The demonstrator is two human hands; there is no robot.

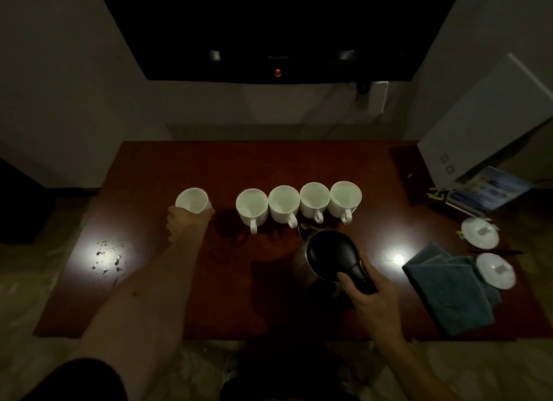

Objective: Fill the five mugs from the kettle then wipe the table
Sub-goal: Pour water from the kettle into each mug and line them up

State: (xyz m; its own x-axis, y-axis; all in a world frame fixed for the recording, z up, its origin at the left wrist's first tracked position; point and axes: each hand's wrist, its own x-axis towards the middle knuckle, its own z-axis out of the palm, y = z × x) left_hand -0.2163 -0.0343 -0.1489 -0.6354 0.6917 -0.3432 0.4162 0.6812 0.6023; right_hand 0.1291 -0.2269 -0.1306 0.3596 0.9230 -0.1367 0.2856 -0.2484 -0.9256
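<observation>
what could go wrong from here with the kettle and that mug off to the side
1. The left hand holds the far-left white ceramic mug tilted and apart from the row of four white mugs; pouring into it at that angle may spill.
2. Water droplets already lie on the dark red wooden table; the mug could slide there.
3. The right hand holds the steel kettle with the black lid by its handle close to the row's handles; a swing may knock one.
</observation>
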